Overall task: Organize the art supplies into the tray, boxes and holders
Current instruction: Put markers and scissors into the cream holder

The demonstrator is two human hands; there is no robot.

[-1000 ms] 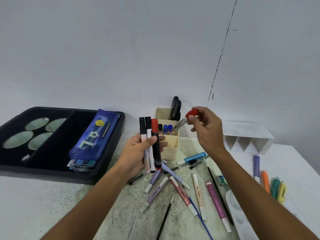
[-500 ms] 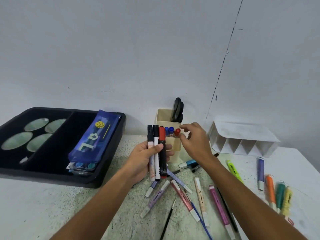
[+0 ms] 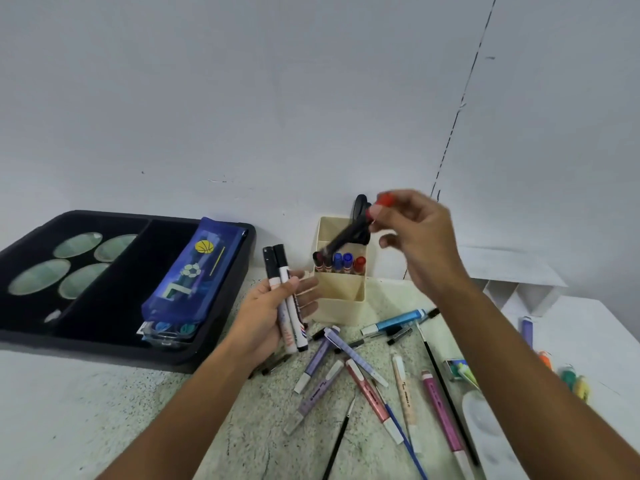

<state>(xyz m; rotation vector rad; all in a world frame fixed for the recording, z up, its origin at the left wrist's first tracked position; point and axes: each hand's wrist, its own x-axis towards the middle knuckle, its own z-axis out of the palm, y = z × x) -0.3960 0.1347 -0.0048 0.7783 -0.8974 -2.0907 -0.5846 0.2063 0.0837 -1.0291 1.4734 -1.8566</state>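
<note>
The right hand (image 3: 420, 244) is raised above the cream holder (image 3: 341, 289) and pinches a red-capped marker (image 3: 349, 233) near its cap, between the thumb and the first fingers; the other fingers are loosely curled. The marker is blurred, its dark body slanting down with the lower end over the front compartment, where several markers (image 3: 341, 263) with dark, blue and red caps stand upright. Black scissors (image 3: 360, 216) stand in the back compartment. The left hand (image 3: 273, 313) grips two black-capped markers (image 3: 284, 296) around their middle, thumb across the front and fingers curled behind, caps pointing up. These markers look light, stiff and smooth plastic, so a pinch of two or three fingers should be enough, but a smooth barrel may slip or turn if held only at the very end. Probably it is better to hold near the cap and let the body hang straight, so the lower end finds the narrow free space. More pens (image 3: 349, 368) lie scattered on the table (image 3: 242, 427) before the holder, and the black tray (image 3: 104, 282) with a blue pencil case (image 3: 194, 278) is on the left.
</note>
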